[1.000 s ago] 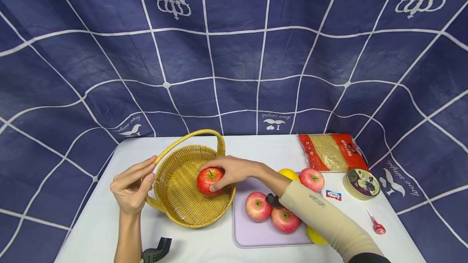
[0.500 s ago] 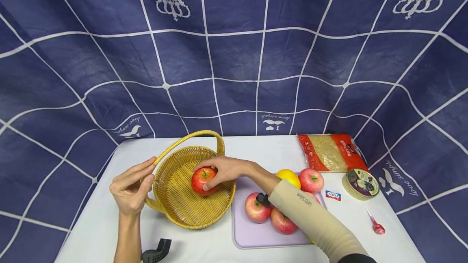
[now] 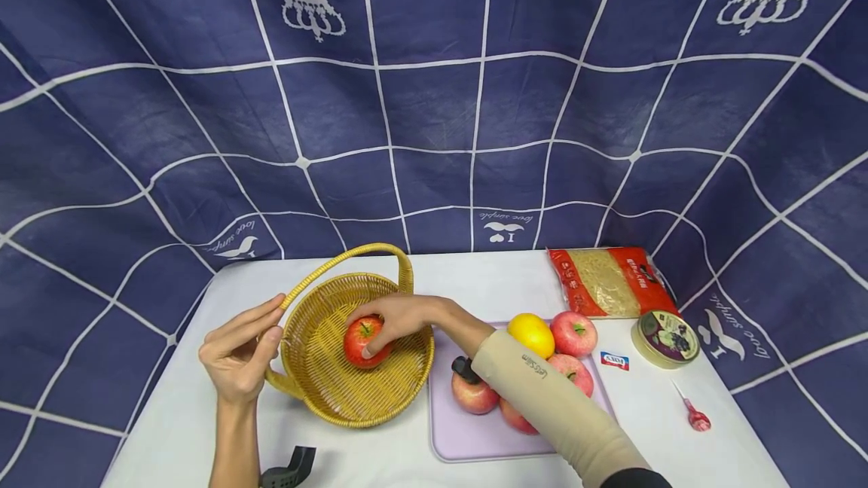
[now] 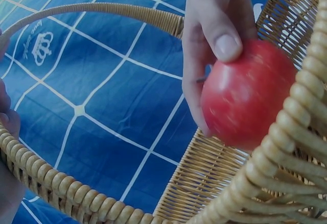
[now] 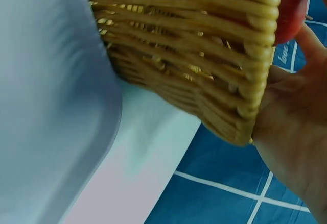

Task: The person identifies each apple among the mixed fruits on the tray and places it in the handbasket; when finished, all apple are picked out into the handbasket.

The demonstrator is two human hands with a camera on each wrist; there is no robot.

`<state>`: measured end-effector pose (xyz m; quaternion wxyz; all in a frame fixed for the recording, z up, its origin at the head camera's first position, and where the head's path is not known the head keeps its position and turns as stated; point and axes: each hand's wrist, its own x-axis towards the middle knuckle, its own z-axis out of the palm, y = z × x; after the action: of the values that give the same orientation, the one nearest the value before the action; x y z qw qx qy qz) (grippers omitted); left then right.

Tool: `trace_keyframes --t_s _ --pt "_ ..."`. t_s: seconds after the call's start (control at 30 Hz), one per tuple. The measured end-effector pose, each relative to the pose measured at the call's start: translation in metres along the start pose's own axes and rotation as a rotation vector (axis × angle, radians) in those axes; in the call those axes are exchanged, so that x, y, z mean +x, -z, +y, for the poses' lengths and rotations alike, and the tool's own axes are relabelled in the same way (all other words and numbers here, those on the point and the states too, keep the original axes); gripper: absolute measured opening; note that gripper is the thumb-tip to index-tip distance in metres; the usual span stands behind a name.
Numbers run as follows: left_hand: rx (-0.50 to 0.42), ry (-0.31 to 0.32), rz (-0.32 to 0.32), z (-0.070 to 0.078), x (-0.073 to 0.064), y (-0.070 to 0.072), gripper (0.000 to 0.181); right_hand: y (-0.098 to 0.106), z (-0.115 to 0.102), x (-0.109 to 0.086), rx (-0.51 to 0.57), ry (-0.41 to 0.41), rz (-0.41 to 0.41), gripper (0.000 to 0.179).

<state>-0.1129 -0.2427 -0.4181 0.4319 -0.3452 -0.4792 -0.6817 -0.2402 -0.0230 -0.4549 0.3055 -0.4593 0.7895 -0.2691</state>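
Filling seems early: left hand (image 3: pixel 237 356) holds arched handle (image 3: pixel 332 263) of yellow wicker basket (image 3: pixel 366 398), right hand (image 3: pixel 400 317) grips 1 round red apple (image 3: pixel 356 339) inside, pinkish apples (image 3: pixel 573 331) remaining along lilac tray's (image 3: pixel 450 439) right edge.

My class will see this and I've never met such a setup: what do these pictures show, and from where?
No machine here: these are a person's two bare hands. The wide picture comes from a camera on the head; the closer two come from the left and right wrists.

The left hand holds the handle of a wicker basket. Inside the basket, the right hand grips a red apple; whether it touches the bottom is unclear.

Also on the white tabletop are a lilac tray with more apples and a yellow fruit, a red food bag, a round tin, a small packet and a lollipop.
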Motion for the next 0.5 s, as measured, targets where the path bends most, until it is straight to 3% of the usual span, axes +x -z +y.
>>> trace_keyframes --t_s 0.5 --pt "0.005 -0.001 0.002 0.001 0.001 -0.002 0.015 0.003 -0.007 0.024 0.031 -0.078 -0.046 0.062"
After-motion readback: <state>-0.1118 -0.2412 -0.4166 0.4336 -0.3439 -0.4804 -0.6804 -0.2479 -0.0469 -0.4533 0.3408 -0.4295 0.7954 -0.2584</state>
